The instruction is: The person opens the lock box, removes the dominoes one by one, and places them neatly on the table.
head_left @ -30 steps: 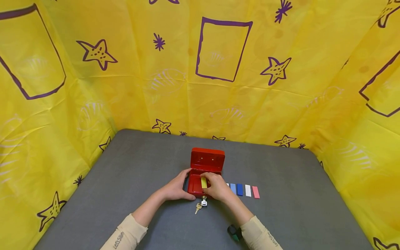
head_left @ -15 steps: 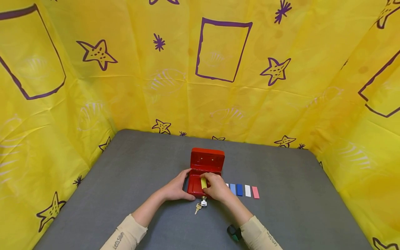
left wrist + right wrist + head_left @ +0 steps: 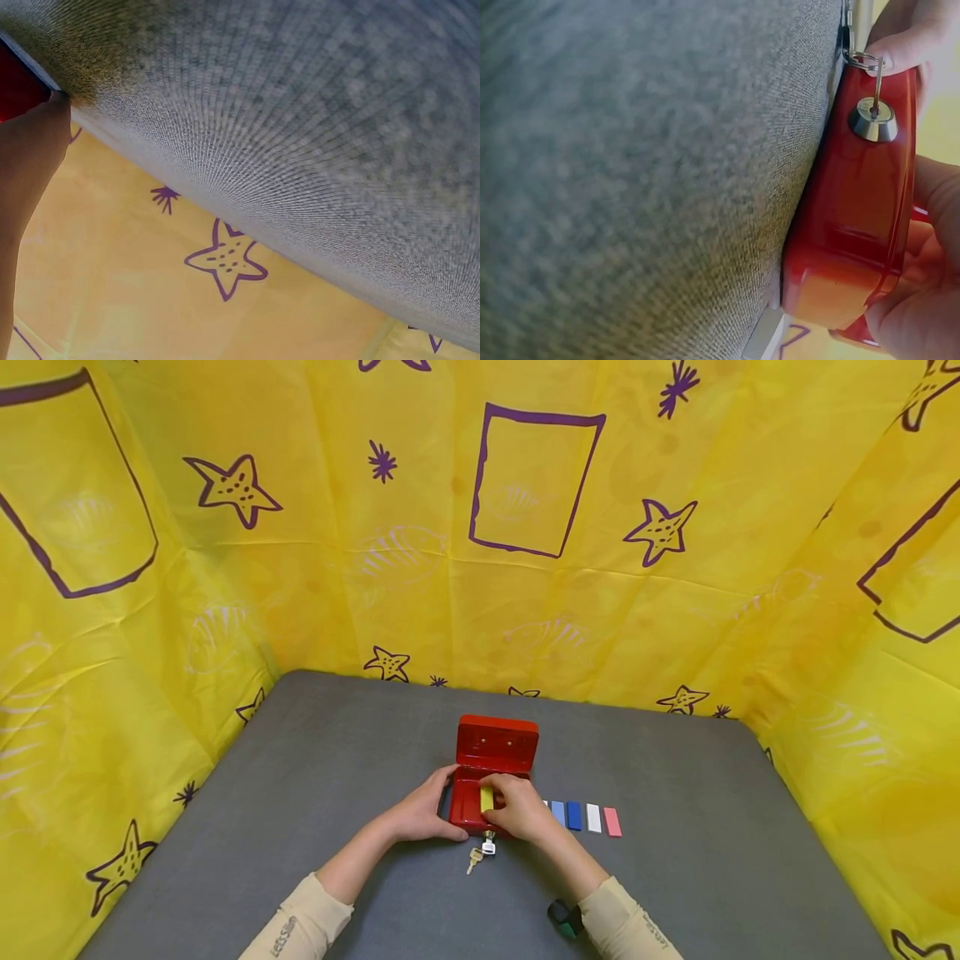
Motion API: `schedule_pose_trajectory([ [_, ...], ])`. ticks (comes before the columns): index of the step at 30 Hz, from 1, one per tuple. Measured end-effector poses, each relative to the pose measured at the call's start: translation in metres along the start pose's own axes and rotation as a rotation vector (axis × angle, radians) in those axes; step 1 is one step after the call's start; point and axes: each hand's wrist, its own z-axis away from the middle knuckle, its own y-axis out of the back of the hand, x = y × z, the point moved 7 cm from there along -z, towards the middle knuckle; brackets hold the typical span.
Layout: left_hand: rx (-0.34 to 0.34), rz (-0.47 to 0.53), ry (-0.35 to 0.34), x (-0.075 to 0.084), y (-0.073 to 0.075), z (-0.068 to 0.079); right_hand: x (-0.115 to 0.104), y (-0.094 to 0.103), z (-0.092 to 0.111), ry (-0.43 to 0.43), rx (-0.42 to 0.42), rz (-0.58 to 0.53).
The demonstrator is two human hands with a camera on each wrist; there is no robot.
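Note:
A red cash box (image 3: pixel 497 745) stands on the grey table with its lid raised at the back. My left hand (image 3: pixel 422 810) grips the box's left side, thumb at the front corner and fingers at the back one. Over the right part of the box, my right hand (image 3: pixel 523 810) pinches a yellow strip-shaped block (image 3: pixel 487 799) lengthwise between thumb and fingers, down inside the walls. A key sits in the front lock (image 3: pixel 874 121), and a second key (image 3: pixel 476 858) hangs from its ring onto the table. The box's right interior is hidden by my right hand.
Right of the box lies a row of flat blocks: a partly hidden white one, a light blue block (image 3: pixel 558 812), a dark blue block (image 3: pixel 573 816), a white block (image 3: pixel 593 817) and a pink block (image 3: pixel 612 822). Yellow patterned cloth (image 3: pixel 420 610) walls the table's back and sides.
The yellow block in my right hand has shifted very slightly left inside the box. My left hand, the box and the row of blocks keep their places.

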Motion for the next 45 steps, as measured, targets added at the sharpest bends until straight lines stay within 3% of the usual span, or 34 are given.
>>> schedule_pose_trajectory([
  [9,0.014,0.001,-0.013,0.0,0.001,0.0,0.005,-0.001,0.002,-0.039,-0.009,-0.15],
  [29,0.003,0.011,-0.003,0.0,0.001,0.001,0.019,0.004,0.004,-0.095,0.056,-0.475],
  [45,-0.003,0.012,0.008,-0.001,0.0,0.0,0.026,0.01,0.011,-0.182,0.072,-0.666],
])
